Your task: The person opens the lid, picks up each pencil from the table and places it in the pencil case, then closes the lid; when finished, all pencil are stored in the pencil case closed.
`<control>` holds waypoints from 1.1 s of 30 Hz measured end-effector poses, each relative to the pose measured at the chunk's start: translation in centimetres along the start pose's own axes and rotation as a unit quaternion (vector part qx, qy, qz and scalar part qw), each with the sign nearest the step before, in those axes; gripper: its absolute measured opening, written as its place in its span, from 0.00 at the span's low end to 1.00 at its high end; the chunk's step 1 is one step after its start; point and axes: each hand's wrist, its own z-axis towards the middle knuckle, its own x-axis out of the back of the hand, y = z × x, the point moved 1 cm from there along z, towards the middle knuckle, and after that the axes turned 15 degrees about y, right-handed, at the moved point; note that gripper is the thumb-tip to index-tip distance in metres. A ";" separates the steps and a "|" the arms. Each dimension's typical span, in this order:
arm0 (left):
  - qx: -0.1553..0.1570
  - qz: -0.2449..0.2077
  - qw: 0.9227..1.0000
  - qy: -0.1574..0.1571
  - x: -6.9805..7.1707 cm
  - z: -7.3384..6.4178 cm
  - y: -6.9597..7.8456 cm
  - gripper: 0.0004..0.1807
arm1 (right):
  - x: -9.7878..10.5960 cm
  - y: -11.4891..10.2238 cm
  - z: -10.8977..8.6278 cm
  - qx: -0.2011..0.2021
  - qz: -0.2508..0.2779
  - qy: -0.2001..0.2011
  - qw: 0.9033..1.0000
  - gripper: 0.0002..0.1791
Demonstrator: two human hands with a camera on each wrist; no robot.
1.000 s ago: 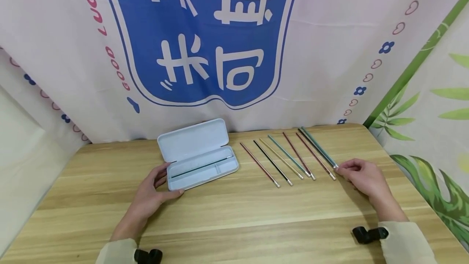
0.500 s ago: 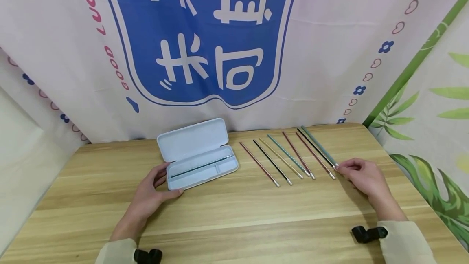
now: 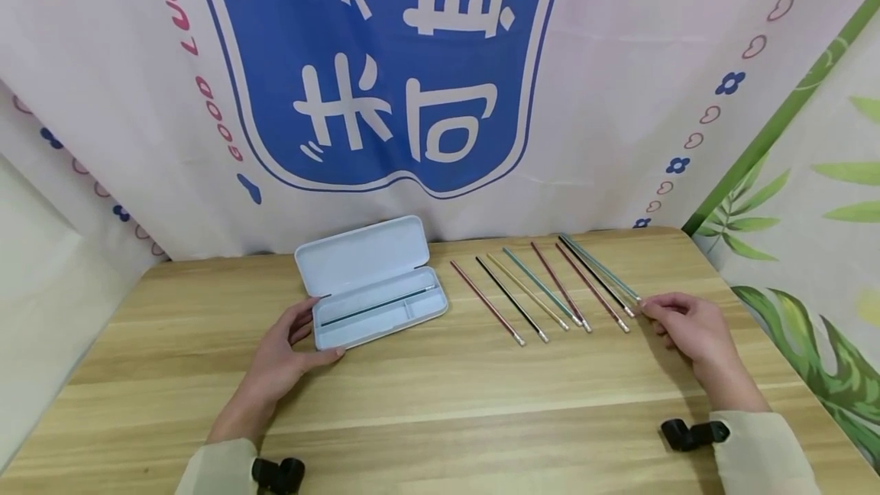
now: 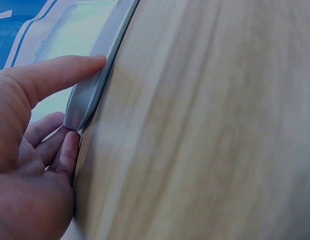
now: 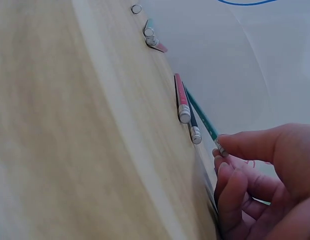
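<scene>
Green pencil point(image 5: 204, 116): slim, straight, silvery at pinched end.

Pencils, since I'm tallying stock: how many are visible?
9: a dark green pencil in the case; left to right on the table, red pencil, black pencil, yellow pencil, teal pencil, second red pencil, third red pencil, second black pencil; second teal pencil pinched by the right hand.

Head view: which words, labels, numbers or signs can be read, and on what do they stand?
"GOOD LUCK", red, sideways, on the cloth; its K meets the top edge.
"未来", white, sideways, on the blue shield; "来" partly cut off.
"可期", beside it; "期" partly cut off.
Pencils: any print too small to read.
</scene>
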 end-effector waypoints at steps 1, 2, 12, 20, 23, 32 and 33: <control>-0.002 0.001 1.000 0.001 0.0 0.0 0.1 0.58 | 0.0 0.0 0.0 -0.002 0.004 0.001 1.000 0.25; -0.003 0.001 1.000 0.001 0.0 0.1 0.1 0.58 | 0.1 0.0 0.1 -0.004 0.008 0.002 1.000 0.25; 0.000 0.004 1.000 0.000 0.2 -0.1 0.3 0.58 | 0.4 -0.5 0.0 -0.015 0.027 -0.001 1.000 0.25; 0.000 0.003 1.000 -0.002 0.3 -0.2 0.2 0.59 | 1.4 -2.0 -0.6 0.017 0.038 0.002 0.999 0.25; 0.000 0.003 1.000 -0.002 0.3 -0.1 0.2 0.59 | 1.6 -2.5 -0.7 0.029 0.042 0.009 0.999 0.26; 0.000 0.006 1.000 -0.004 0.2 0.1 0.1 0.59 | 1.3 -3.1 -1.0 0.026 0.099 -0.012 0.995 0.16; 0.000 0.007 1.000 -0.004 0.2 0.1 0.1 0.59 | 1.1 -3.3 -1.0 0.028 0.109 -0.018 0.994 0.16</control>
